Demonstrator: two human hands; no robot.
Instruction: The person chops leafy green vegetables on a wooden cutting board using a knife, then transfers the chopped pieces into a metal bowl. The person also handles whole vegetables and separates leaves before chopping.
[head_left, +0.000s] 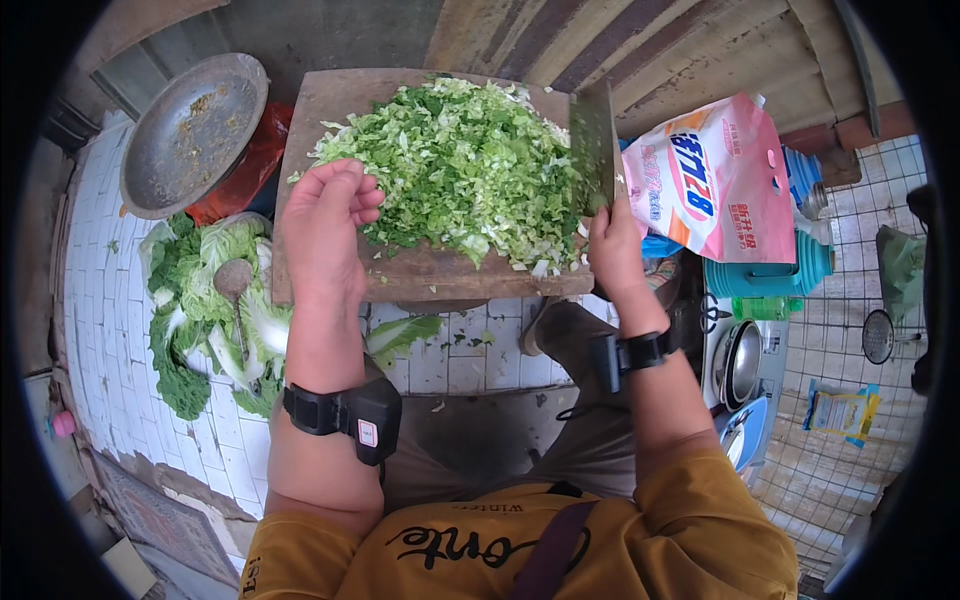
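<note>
My right hand (617, 245) grips a cleaver (593, 146) at the right edge of a thick wooden chopping board (480, 285). The blade stands upright, bits of green stuck to its face. Finely chopped Chinese cabbage (457, 169) lies heaped over most of the board. Over the heap's left edge is my left hand (330, 214), its fingers curled in and the thumb against them; no object shows in it. Left of the board, a pile of cabbage leaves (217, 315) has a metal ladle (234, 281) lying on it.
A large metal pan (196, 135) leans at the back left above a red plastic bag (247, 176). To the right stand a pink-and-white detergent bag (712, 184), a teal plastic container (780, 270) and metal bowls (742, 364). One cabbage leaf (401, 337) lies on the tiles before the board.
</note>
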